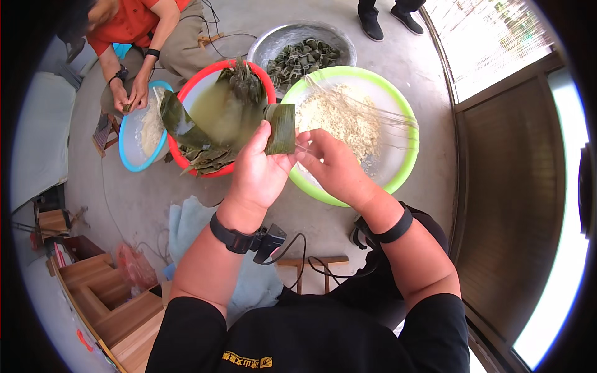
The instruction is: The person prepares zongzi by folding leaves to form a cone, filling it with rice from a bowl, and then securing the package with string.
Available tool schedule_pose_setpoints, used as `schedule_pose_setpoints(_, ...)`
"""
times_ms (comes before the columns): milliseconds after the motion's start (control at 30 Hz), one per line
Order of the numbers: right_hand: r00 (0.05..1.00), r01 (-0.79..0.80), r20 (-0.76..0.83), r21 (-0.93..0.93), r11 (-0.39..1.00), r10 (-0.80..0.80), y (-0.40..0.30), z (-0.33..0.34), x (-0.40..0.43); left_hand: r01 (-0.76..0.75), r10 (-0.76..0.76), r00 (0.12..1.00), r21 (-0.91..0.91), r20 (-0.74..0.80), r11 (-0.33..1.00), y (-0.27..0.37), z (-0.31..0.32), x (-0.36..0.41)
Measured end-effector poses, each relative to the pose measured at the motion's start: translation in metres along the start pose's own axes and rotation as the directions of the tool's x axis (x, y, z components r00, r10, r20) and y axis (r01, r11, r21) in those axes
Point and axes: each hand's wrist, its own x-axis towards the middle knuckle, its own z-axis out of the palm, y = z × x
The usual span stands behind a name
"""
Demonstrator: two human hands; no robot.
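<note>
My left hand (261, 168) holds a folded green leaf (281, 128), whose long end droops left over the red-rimmed basin (175, 154). Close beside it, my right hand (329, 163) has its thumb and fingers pinched together at a thin pale string near the leaf's lower right edge. Under my right hand lies a green-rimmed basin (406, 163) holding pale rice grains (347, 119), with a bundle of thin strings (387, 116) draped across them. The red-rimmed basin contains cloudy liquid and loose leaves (210, 161).
Tied leaf parcels (303, 58) fill part of a metal basin (347, 49) at the back. A co-worker (135, 23) sits at upper left by a blue-rimmed basin (123, 149). A wooden stool (312, 262) and black cables are near me. Another person's shoes (371, 28) show at the top.
</note>
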Motion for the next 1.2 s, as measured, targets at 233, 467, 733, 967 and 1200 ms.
schedule_pose_setpoints(233,0.985,-0.115,0.129,0.005,0.993,0.114,0.001,-0.028,0.009,-0.059,0.060,0.996,0.004,-0.060,0.998,0.009,-0.002,0.001)
schedule_pose_setpoints(467,0.982,-0.129,0.149,0.076,0.989,0.117,0.010,-0.015,0.008,-0.050,0.051,0.999,0.049,-0.014,0.998,0.008,0.001,0.001)
schedule_pose_setpoints(733,0.990,-0.122,0.066,-0.013,0.992,0.122,-0.008,-0.006,-0.005,-0.089,0.094,0.995,0.098,-0.044,0.991,0.005,0.004,-0.012)
schedule_pose_setpoints(967,0.912,-0.317,0.377,0.402,0.859,0.160,-0.040,-0.022,-0.019,-0.081,0.082,0.997,0.164,-0.001,0.983,0.011,-0.016,-0.004)
schedule_pose_setpoints(1200,0.977,0.052,0.204,0.047,0.998,-0.061,-0.055,-0.005,-0.012,0.021,-0.020,1.000,0.247,-0.006,0.969,-0.006,0.001,-0.017)
